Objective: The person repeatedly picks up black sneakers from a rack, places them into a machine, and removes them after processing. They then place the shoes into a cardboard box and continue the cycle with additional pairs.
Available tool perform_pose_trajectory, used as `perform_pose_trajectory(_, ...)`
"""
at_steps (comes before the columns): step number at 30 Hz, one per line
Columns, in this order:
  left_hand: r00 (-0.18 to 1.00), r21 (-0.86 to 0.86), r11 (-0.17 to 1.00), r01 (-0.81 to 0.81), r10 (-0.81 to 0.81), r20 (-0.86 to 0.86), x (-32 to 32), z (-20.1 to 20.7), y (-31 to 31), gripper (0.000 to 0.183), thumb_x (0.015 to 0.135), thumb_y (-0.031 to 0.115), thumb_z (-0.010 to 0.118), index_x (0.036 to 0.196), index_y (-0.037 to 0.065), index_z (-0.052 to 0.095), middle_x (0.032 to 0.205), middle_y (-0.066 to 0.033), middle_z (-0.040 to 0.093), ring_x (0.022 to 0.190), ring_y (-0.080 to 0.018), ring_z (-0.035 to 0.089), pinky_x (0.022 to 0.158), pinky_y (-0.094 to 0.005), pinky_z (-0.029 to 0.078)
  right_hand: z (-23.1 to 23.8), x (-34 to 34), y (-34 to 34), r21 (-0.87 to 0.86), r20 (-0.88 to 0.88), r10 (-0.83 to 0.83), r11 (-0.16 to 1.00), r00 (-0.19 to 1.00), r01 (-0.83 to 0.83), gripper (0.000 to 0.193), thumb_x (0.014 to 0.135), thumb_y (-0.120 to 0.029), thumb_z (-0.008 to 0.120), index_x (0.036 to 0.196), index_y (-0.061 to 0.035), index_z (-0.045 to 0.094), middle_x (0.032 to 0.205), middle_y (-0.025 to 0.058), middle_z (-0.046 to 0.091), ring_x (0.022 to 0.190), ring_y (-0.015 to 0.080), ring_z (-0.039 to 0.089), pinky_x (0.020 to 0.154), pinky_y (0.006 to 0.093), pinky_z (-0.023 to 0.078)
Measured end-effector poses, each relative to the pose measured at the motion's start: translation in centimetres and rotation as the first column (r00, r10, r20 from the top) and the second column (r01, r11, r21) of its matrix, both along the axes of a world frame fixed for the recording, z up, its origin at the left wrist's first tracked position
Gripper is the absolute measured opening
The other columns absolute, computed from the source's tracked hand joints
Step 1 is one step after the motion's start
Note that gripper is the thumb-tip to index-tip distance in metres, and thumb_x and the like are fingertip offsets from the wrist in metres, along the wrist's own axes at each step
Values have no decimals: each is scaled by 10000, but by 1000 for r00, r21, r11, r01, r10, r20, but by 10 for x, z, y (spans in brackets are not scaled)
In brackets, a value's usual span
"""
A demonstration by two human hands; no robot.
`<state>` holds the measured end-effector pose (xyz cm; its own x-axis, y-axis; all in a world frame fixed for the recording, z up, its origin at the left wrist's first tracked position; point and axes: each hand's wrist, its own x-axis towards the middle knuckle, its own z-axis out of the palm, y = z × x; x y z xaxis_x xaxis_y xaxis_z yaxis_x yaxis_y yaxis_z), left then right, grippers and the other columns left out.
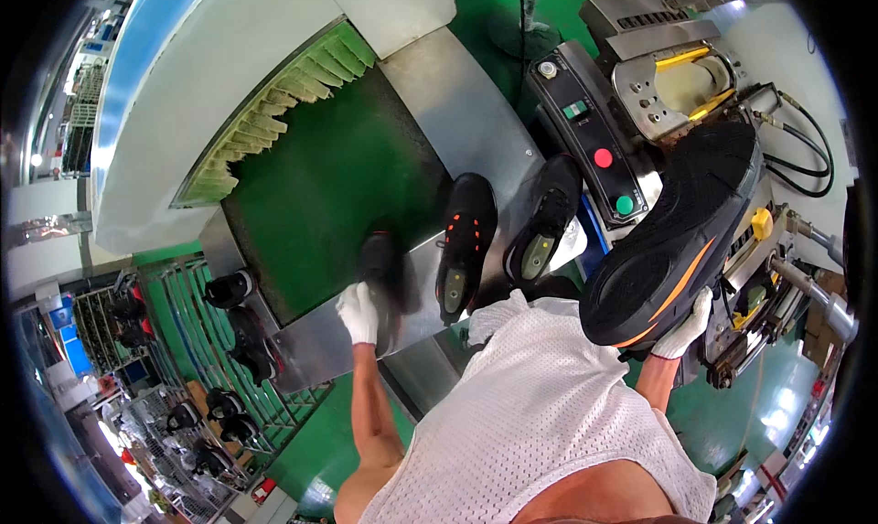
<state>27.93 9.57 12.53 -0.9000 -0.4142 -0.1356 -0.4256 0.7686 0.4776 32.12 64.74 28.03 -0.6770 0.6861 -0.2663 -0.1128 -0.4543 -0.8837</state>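
In the head view, the right hand (688,330) grips an orange-striped sneaker (672,236), sole showing, its long axis slanting forward-right. The left hand (358,314) is nearer the blurred dark shoe (380,272) at the metal ledge (315,350); I cannot tell whether it holds it. Between stand an orange-eyeleted sneaker (467,240), another black sneaker (549,208) and a control box (585,126).

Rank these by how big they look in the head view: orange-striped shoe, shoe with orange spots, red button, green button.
1. Orange-striped shoe, though seeming nearer the camera may enlarge it.
2. Shoe with orange spots.
3. Red button and green button: too alike to rank.
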Motion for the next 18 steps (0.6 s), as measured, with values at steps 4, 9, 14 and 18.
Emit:
perform_pose_trajectory(4,982,-52,996,71,-79,-173,4,16,27,214,963,188,565,935,10,679,952,-189,686,974,-394,627,966,-492,456,2,-21,-15,174,91,-141,977,986,124,284,967,-253,594,1155,-51,662,1167,25,652,1096,156,593,1011,321,439)
perform_pose_trajectory(9,689,564,403,721,-329,-646,-89,115,179,669,898,192,671,1464,-41,399,1513,-189,435,1420,-327,422,1209,-462,292,21,-79,-36,-2,-43,115,993,992,-115,174,801,-114,724,941,-11,729,892,24,711,809,138,647,785,302,503)
perform_pose_trajectory(14,566,640,167,750,-663,-490,-109,153,290,962,732,335,862,1492,-21,393,1366,-134,566,1241,-246,544,1057,-403,450,85,-93,-44,71,72,243,966,967,-248,290,898,-227,719,1008,41,702,903,53,698,792,131,633,758,322,513)
perform_pose_trajectory(18,780,879,-117,463,-417,-466,-104,115,317,840,830,254,758,1539,47,357,1502,-97,481,1366,-263,473,1100,-429,432,82,-93,-3,712,337,208,582,918,-393,356,969,-222,614,1215,28,555,911,60,609,824,159,541,762,337,483)
